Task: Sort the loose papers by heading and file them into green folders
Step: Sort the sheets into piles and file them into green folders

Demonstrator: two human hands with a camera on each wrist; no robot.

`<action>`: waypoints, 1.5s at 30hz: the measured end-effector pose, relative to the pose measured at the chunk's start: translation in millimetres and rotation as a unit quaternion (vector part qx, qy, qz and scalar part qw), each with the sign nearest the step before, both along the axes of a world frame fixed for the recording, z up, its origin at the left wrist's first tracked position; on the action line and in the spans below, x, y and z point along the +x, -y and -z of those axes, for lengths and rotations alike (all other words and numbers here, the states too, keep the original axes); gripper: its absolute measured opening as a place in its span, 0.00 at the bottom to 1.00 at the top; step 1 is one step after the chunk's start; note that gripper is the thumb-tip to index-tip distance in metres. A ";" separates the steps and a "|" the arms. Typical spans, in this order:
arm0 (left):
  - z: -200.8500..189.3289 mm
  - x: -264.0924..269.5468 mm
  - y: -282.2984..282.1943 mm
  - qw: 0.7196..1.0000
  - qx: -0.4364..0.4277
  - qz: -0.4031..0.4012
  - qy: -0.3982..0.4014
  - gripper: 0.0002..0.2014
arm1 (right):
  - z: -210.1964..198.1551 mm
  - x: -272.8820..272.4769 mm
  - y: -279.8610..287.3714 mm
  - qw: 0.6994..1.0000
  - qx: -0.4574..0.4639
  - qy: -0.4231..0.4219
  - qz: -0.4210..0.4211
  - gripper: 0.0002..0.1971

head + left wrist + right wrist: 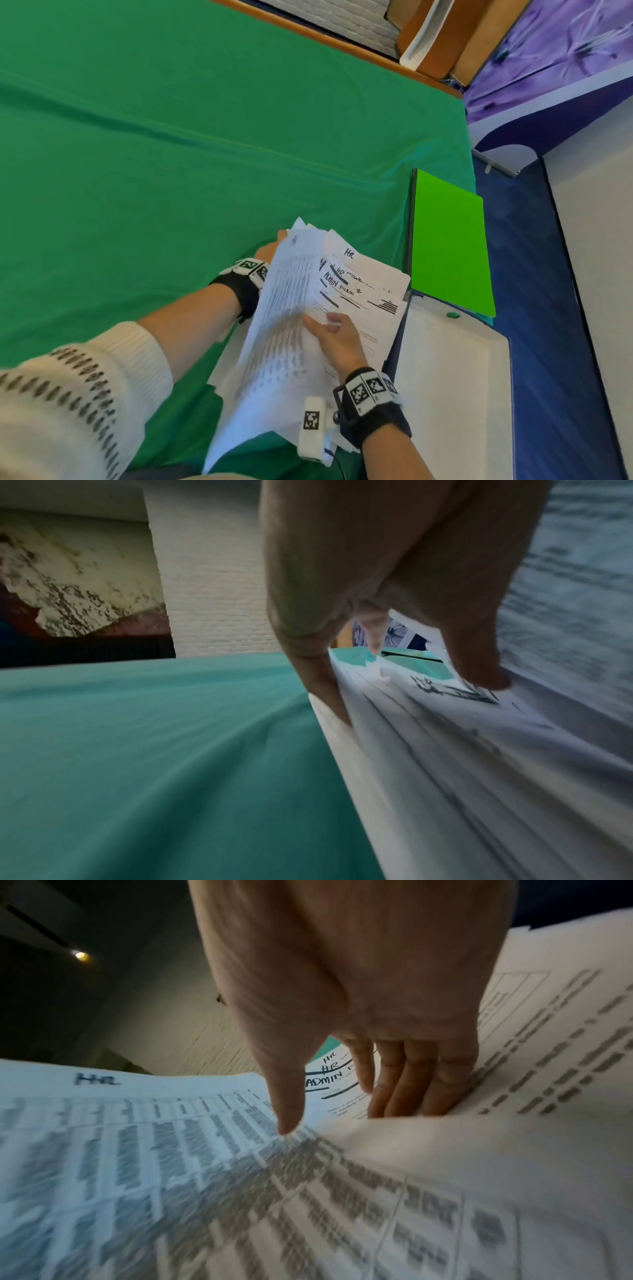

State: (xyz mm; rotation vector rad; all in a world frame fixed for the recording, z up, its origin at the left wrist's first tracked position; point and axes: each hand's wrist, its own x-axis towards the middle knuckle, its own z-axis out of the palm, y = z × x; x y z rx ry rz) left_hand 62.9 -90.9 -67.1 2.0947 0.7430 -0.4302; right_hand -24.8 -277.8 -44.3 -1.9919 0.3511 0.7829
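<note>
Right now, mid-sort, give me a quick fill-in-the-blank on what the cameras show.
1. Both hands hold a stack of ____.
2. The folder lies on the cloth to the ____ of the stack.
3. Handwritten headings visible read HR and ____.
4. The folder is ____ in colour.

Missing words: papers; right; ADMIN; green

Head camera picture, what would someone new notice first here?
The fanned stack of white printed papers at lower centre, handwritten HR and ADMIN headings showing, gripped by the left hand at its far edge and the right hand near the middle. Then the bright green flat folder to its right, on the green cloth-covered table.
</note>
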 end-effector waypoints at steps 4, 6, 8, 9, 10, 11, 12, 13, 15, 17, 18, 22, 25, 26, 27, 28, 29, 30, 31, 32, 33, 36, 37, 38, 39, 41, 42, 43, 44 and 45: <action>-34.9 11.6 7.2 0.980 0.098 0.173 -0.014 0.29 | 1.1 3.7 1.4 0.996 0.086 -0.006 -0.006 0.04; -31.2 15.4 10.0 0.966 0.113 0.232 -0.013 0.33 | -5.7 5.1 10.5 0.994 0.101 0.028 -0.024 0.03; -35.7 15.6 16.2 0.967 0.112 0.226 -0.035 0.28 | -16.6 10.5 24.9 0.992 0.065 0.103 -0.021 0.03; -36.3 17.2 19.6 0.972 0.112 0.202 -0.028 0.28 | -23.2 13.8 34.7 0.988 0.042 0.145 -0.007 0.02; -37.7 17.7 20.9 0.978 0.106 0.178 -0.012 0.28 | -30.8 18.3 46.1 0.982 0.028 0.185 0.018 0.02; -35.4 19.6 21.9 0.986 0.094 0.136 -0.005 0.28 | -38.4 23.0 58.8 0.975 0.023 0.216 0.052 0.01; -29.4 20.7 22.9 0.987 0.111 0.119 0.017 0.26 | -46.7 27.3 71.7 0.966 0.017 0.242 0.084 0.01; -28.3 19.5 24.9 0.979 0.142 0.143 0.014 0.24 | -54.7 31.5 84.1 0.957 0.007 0.266 0.113 0.02; -30.4 11.7 30.7 0.970 0.166 0.178 0.013 0.22 | -71.6 39.6 104.4 0.938 -0.003 0.298 0.179 0.01; -29.1 9.1 30.3 0.964 0.172 0.203 0.005 0.29 | -84.3 47.1 120.0 0.912 -0.012 0.319 0.257 0.06; -24.0 11.9 30.1 0.964 0.166 0.206 0.010 0.35 | -88.9 50.5 125.8 0.899 -0.019 0.330 0.286 0.07; -23.0 10.1 31.5 0.939 0.201 0.278 -0.015 0.49 | -92.8 58.5 132.3 0.863 -0.010 0.353 0.360 0.07; -20.5 10.9 33.3 0.922 0.246 0.300 -0.007 0.47 | -91.3 62.0 129.8 0.852 0.003 0.366 0.375 0.03; -21.0 8.9 35.2 0.919 0.248 0.306 -0.017 0.44 | -91.6 63.1 127.8 0.850 0.010 0.370 0.376 0.02; -22.1 7.3 35.0 0.922 0.244 0.301 -0.008 0.39 | -92.2 64.2 125.7 0.848 0.018 0.373 0.376 0.02; -22.6 7.0 38.0 0.926 0.239 0.291 0.011 0.32 | -93.3 65.8 123.9 0.847 0.026 0.374 0.376 0.03; -23.2 7.0 39.6 0.931 0.250 0.264 0.030 0.26 | -95.3 67.6 122.0 0.846 0.034 0.377 0.376 0.03; -23.2 7.2 37.5 0.937 0.260 0.224 0.061 0.23 | -98.9 69.9 119.7 0.844 0.043 0.380 0.376 0.03; -22.8 6.6 34.1 0.946 0.256 0.184 0.076 0.24 | -102.5 73.2 117.6 0.840 0.054 0.385 0.378 0.04; -21.7 5.5 30.0 0.946 0.258 0.167 0.099 0.26 | -106.3 76.8 115.9 0.836 0.066 0.389 0.381 0.05; -22.9 2.4 26.7 0.948 0.234 0.192 0.101 0.24 | -109.2 81.3 115.7 0.832 0.076 0.394 0.382 0.06; -23.8 -14.8 4.7 0.962 0.094 0.246 0.069 0.10 | -111.3 97.5 116.2 0.838 0.088 0.378 0.384 0.04; -23.3 -19.2 -4.8 0.966 0.048 0.243 0.070 0.15 | -108.1 103.5 117.6 0.848 0.084 0.355 0.384 0.02; -19.9 -22.3 -10.5 0.969 0.011 0.238 0.065 0.21 | -104.2 108.3 117.7 0.863 0.076 0.325 0.379 0.02; -22.4 -26.6 -16.5 0.969 -0.007 0.237 0.064 0.25 | -97.7 112.2 118.3 0.882 0.063 0.289 0.367 0.05; -19.3 -31.3 -24.9 0.969 -0.046 0.233 0.061 0.26 | -82.7 115.5 117.9 0.913 0.039 0.225 0.338 0.07; -16.5 -33.1 -28.1 0.969 -0.068 0.229 0.061 0.25 | -75.3 114.5 117.1 0.925 0.022 0.200 0.322 0.06; -16.2 -35.1 -28.7 0.969 -0.086 0.223 0.063 0.24 | -66.9 112.7 116.7 0.934 0.003 0.179 0.308 0.05; -16.0 -37.0 -28.4 0.970 -0.099 0.214 0.065 0.22 | -59.5 109.5 115.7 0.942 -0.014 0.161 0.295 0.05; -17.6 -38.3 -27.4 0.971 -0.110 0.201 0.067 0.20 | -51.5 105.8 115.7 0.947 -0.028 0.146 0.285 0.05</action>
